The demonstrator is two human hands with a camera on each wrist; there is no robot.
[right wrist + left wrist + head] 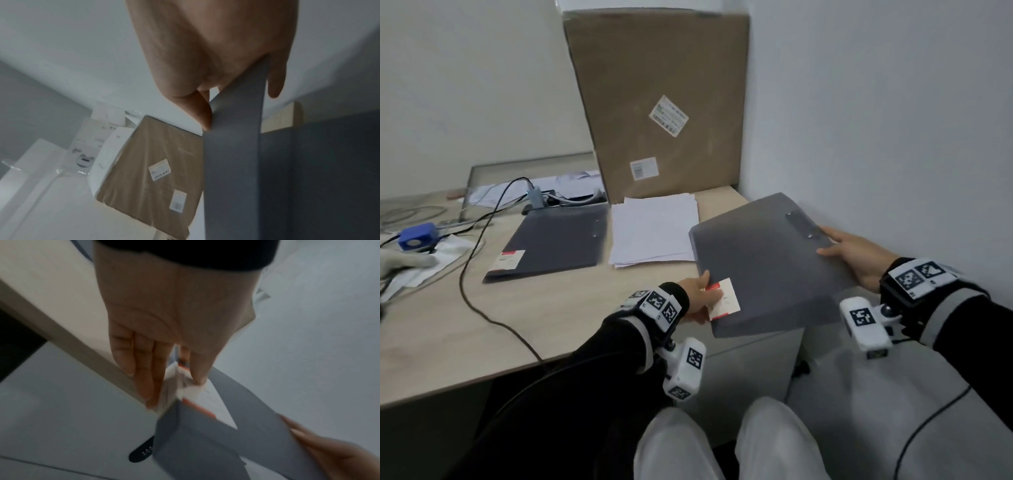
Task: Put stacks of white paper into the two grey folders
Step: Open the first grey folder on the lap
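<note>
While both hands pinch it, matte grey folder (767, 260) flexes.

Light wood desk (482, 325) set into a corner of plain white walls (876, 120). Large brown cardboard box (664, 102) upright at the far right corner, leaning on the wall. White cabinet (750, 370) below the near right edge. Black cable (479, 308) trailing over the near edge. Dim, even light.
</note>
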